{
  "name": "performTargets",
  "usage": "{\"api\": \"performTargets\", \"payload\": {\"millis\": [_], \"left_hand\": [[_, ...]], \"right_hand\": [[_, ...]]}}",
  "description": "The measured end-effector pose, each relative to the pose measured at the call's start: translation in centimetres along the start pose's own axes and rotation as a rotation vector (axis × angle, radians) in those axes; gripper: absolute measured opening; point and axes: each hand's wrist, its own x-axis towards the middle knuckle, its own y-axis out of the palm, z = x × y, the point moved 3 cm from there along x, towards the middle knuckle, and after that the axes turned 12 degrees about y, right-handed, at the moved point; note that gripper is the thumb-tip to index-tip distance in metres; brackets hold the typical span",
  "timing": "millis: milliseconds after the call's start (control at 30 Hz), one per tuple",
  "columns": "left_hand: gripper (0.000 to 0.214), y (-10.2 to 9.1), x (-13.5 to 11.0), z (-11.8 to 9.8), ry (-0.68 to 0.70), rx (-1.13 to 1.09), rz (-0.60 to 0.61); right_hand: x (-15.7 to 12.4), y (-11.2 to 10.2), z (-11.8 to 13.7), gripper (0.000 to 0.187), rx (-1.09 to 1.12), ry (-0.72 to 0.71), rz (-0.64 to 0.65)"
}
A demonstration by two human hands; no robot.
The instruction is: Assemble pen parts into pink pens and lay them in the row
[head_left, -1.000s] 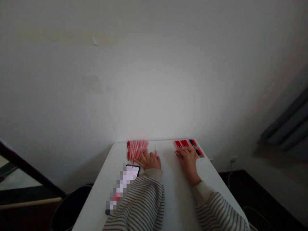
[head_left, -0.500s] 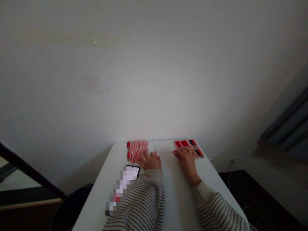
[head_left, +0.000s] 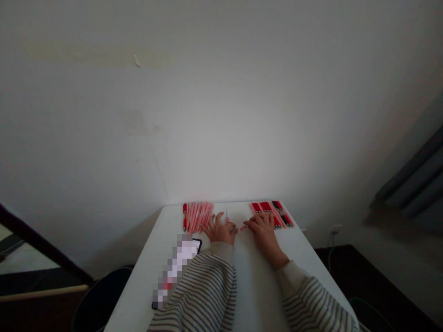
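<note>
CAUTION, left of centre: the pink pens [head_left: 197,217] lie close-packed on the worktop [head_left: 258,281], with the left hand [head_left: 222,230] just beside them, outer fingers spread. A sideways sweep could disturb the row. The white-tipped piece [head_left: 227,215] projects beyond that hand; whether thumb and forefinger grip it cannot be told. If loose, it could roll.

Right of centre, the right hand [head_left: 261,227] pinches a small pink part [head_left: 244,226] at its fingertips. A slack pinch could drop it. The outer fingers overlap the red and black pens [head_left: 265,206] in view; dragging there could skew the group or push pens over the right edge.

SURROUNDINGS: at lower left, a dark round container [head_left: 98,302] stands beside the worktop. The phone [head_left: 188,249], partly hidden by the left sleeve [head_left: 207,283], restricts forearm room. The wall [head_left: 221,101] blocks the far edge. A socket [head_left: 335,228] sits farther right.
</note>
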Motion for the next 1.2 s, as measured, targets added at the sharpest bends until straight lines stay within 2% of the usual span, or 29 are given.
{"api": "performTargets", "payload": {"millis": [333,567,867,1033,1200], "left_hand": [[0.009,-0.23,0.18,-0.03,-0.021,-0.044,0.088],[0.009,-0.07,0.05,-0.46,0.001,0.001,0.035],[0.006,-0.17,0.09,-0.30,-0.013,-0.010,0.063],[0.017,-0.41,0.09,-0.25,-0.025,0.014,0.028],[0.017,-0.19,0.10,-0.20,-0.011,0.044,0.021]], "right_hand": [[-0.02,-0.19,0.29,0.028,0.019,-0.001,0.041],[0.02,-0.13,0.32,0.028,0.031,-0.004,0.044],[0.02,-0.46,0.21,0.027,-0.025,0.067,0.068],[0.15,-0.87,0.20,0.025,-0.021,0.117,0.061],[0.16,-0.84,0.12,0.025,-0.024,0.120,0.042]]}}
